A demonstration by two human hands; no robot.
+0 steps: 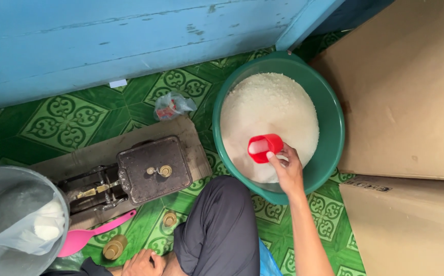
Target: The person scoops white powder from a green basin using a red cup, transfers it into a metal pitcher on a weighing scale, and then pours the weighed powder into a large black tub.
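Observation:
My right hand (287, 168) grips a small red cup (265, 147) over a big green basin (334, 128) heaped with white grains. The cup is tilted and has some white grains inside. My left hand (142, 264) rests low at the bottom edge on the green tiled floor, next to a brass weight (113, 249); its fingers are curled and I see nothing in it. My knee in dark trousers lies between the two hands.
An old balance scale (145, 176) sits on a flat board at left centre. A pink scoop (91, 235) and a second brass weight (169, 219) lie on the floor. A clear bag with white grains (32, 225) is bottom left. Cardboard boxes (411, 92) stand right; a blue wall runs behind.

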